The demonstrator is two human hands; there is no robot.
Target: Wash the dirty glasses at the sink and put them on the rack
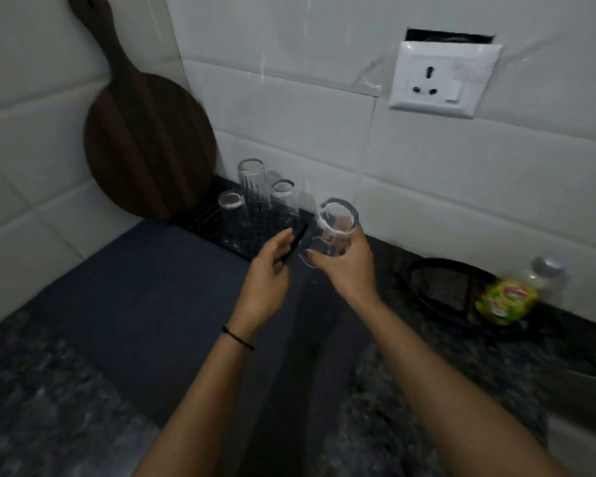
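right-hand fingers [360, 241] clamp a glass [338, 222] at the rack [203, 215] edge; left-hand fingers [283, 241] loosely apart, empty.

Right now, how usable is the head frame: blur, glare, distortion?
Head view: dim overall; motion blur smears the green-labelled bottle and granite counter; wall tiles bow from the wide lens, with faint glare streaks; the glass in the right hand is faint but readable.

A person's right hand [344, 266] grips a clear glass [336, 228], tilted, above a dark stone worktop [49, 390]. The left hand [269, 270] hovers just beside it, fingers [284, 237] loosely curled. Three more glasses [252, 182] stand on a black rack [203, 215] against the tiled wall, beside a leaning round wooden board [148, 146]. At right, a yellow-green bottle [510, 297].
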